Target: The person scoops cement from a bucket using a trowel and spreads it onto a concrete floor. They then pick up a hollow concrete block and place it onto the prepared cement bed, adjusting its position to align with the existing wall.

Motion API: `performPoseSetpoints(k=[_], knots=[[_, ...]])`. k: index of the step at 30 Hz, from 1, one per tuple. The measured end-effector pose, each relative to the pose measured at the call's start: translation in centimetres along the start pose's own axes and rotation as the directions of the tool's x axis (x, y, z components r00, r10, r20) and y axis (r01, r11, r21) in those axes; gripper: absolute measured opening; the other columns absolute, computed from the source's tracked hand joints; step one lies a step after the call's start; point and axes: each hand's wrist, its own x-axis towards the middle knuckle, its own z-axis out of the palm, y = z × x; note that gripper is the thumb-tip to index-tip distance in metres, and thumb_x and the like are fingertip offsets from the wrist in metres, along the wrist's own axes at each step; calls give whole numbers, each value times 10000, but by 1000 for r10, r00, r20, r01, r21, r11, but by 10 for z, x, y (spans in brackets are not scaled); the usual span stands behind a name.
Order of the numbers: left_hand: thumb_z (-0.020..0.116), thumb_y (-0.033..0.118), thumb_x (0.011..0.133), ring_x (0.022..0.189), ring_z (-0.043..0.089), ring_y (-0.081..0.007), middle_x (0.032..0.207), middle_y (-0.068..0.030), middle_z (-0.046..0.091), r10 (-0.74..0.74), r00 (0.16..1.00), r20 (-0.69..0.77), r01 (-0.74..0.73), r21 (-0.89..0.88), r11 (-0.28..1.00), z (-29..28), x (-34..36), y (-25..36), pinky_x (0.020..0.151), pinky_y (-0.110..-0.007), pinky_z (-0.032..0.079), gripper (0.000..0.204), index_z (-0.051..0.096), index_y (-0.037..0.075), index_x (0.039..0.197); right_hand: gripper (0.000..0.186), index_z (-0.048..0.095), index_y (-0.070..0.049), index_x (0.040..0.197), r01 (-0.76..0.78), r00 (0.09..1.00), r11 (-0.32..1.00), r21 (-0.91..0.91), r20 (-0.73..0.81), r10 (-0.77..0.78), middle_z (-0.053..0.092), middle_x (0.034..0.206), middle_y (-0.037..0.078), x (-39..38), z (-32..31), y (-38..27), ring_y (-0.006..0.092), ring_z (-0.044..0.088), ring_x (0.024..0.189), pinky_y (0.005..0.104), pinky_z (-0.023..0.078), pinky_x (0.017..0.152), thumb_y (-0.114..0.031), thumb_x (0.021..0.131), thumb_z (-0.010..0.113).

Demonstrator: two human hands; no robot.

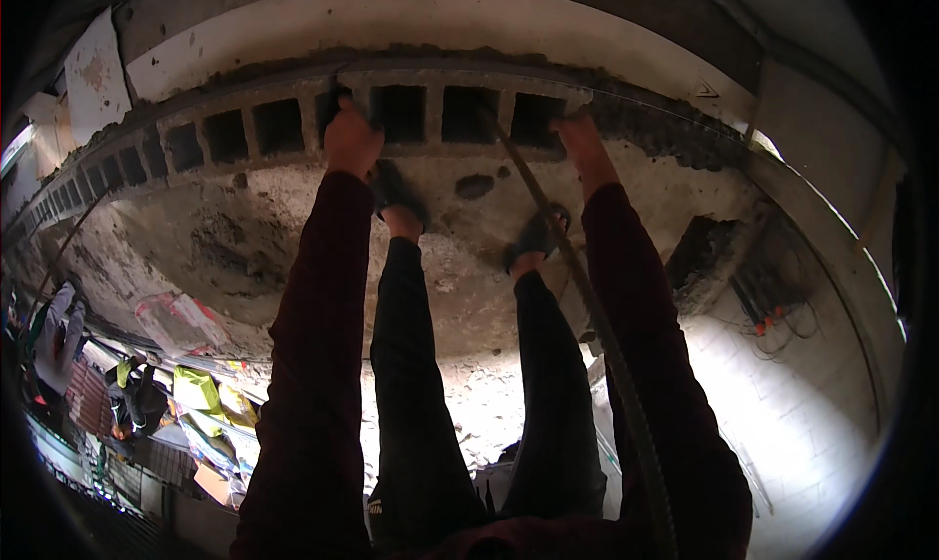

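Observation:
Both arms reach forward to a grey hollow concrete block (435, 148) at the right end of a row of blocks. My left hand (353, 139) is closed on its left end, the thumb side up by a dark hollow. At the opposite end my right hand (581, 139) grips the end wall, with fingertips at the edge of the last hollow. A long ribbed steel bar (599, 301) slants out of one hollow between my hands and passes beside my right forearm. My fingers' far sides are hidden.
More hollow blocks (196, 167) curve away leftward. Rough mortar (646, 120) lies right of the held block. My feet stand on a dirty concrete ledge (460, 227). Beyond its right side are a square hole (700, 252) and cables (773, 315). Bags (199, 392) lie lower left.

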Motion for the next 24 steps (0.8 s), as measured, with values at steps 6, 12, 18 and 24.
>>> performPoseSetpoints(k=[6,12,18,24], knots=[[700,215,723,877,610,-420,901,-281,619,7,1000,-9,-7,-79,997,-2,-3,0,754,-465,503,597,380,-92,1125,285,621,87,834,63,996,992,-106,-49,-68,620,749,157,-8,4,-7,227,575,665,374,452,633,-151,687,675],[674,167,721,876,626,-391,883,-253,636,52,998,-23,-54,-94,994,0,-5,3,741,-450,516,587,386,-115,1148,259,642,62,850,490,867,725,-484,181,-464,618,709,147,24,-13,30,212,585,664,348,459,641,-176,750,654],[646,126,707,857,632,-398,872,-248,639,40,997,-64,-45,-76,996,2,-5,-5,736,-448,522,487,417,-86,1079,172,681,-16,872,494,869,685,-535,296,-396,627,724,165,18,-12,20,215,600,625,371,482,641,-153,818,594],[661,152,706,862,623,-421,875,-267,632,24,994,-108,-39,-137,990,4,-6,-8,759,-455,515,491,424,-85,1065,159,653,-27,903,508,862,606,-612,360,-358,619,764,91,43,-18,36,180,588,692,356,465,656,-135,805,589]])
